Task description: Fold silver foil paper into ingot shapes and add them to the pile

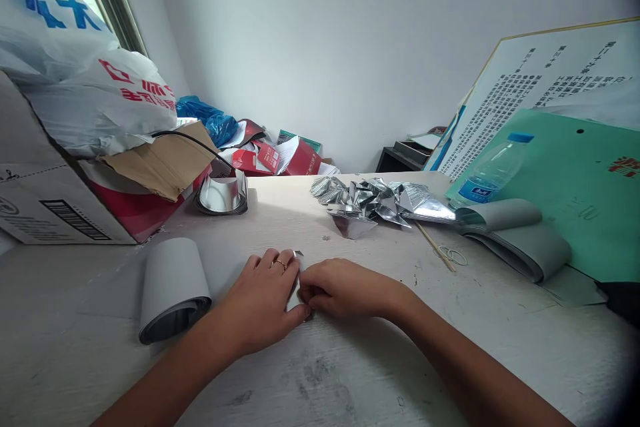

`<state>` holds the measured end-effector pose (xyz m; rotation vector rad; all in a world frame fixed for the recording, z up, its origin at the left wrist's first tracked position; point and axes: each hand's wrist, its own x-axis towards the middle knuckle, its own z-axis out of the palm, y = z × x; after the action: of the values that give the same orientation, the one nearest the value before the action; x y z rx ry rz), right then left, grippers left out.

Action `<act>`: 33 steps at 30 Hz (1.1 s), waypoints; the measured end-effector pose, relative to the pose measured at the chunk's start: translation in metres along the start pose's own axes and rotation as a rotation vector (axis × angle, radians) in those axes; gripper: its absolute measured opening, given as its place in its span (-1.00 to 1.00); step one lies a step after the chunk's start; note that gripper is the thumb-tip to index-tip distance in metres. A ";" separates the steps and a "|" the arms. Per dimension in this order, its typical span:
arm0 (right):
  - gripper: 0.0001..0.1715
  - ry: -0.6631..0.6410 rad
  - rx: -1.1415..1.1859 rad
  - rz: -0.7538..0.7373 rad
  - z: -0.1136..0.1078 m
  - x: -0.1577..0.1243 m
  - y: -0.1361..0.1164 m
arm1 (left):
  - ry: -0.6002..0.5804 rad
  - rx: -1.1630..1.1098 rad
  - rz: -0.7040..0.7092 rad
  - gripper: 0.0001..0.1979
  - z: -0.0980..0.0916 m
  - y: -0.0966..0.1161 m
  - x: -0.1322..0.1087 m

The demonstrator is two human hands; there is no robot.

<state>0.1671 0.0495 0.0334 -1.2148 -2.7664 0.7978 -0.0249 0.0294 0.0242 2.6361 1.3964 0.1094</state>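
On the white tabletop, a small piece of silvery sheet point(295, 296) lies mostly hidden under my two hands. My left hand point(267, 297) rests flat on its left side, fingers stretched forward and thumb pointing right. A ring is on one finger of that hand. My right hand point(337, 287) has its fingers curled in at the sheet's right edge, close to my left thumb. The exact fingertip grip is hidden. Left of my hands is a grey curled sheet roll point(175, 280). Beyond them, crumpled silver foil pieces point(380, 203) form a pile.
At left, a cardboard box point(60, 193) carries white plastic bags point(100, 93). A silver-lined roll point(223, 193) stands behind. On the right are a clear bottle point(493, 170), a folded grey sheet point(520, 240), a green folder point(585, 213), a thin stick point(435, 245) and a printed board point(530, 80).
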 end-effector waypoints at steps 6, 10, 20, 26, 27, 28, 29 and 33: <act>-0.90 0.004 0.003 -0.011 0.001 0.000 0.000 | 0.006 0.002 -0.001 -0.53 -0.001 0.001 0.000; -0.91 0.011 0.014 -0.027 0.001 0.001 0.002 | 0.005 0.000 0.003 -0.53 -0.002 0.002 0.000; -0.90 0.006 0.023 -0.025 0.001 0.001 0.003 | -0.021 -0.030 0.000 -0.59 -0.002 0.000 -0.001; -0.91 0.015 0.030 -0.023 0.001 0.001 0.002 | -0.010 -0.028 0.010 -0.57 -0.001 -0.001 -0.001; -0.91 0.017 0.032 -0.024 0.001 0.001 0.002 | -0.006 -0.027 0.013 -0.57 -0.001 -0.001 0.000; -0.92 0.018 0.034 -0.024 0.001 0.001 0.002 | -0.001 -0.027 0.017 -0.58 -0.001 -0.001 0.000; -0.92 0.018 0.034 -0.025 0.001 0.001 0.002 | 0.001 -0.027 0.021 -0.58 -0.001 -0.001 0.000; -0.92 0.015 0.033 -0.024 0.001 0.001 0.002 | 0.005 -0.028 0.030 -0.62 -0.001 -0.002 -0.001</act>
<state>0.1677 0.0505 0.0318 -1.1749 -2.7396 0.8255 -0.0267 0.0298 0.0247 2.6360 1.3475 0.1382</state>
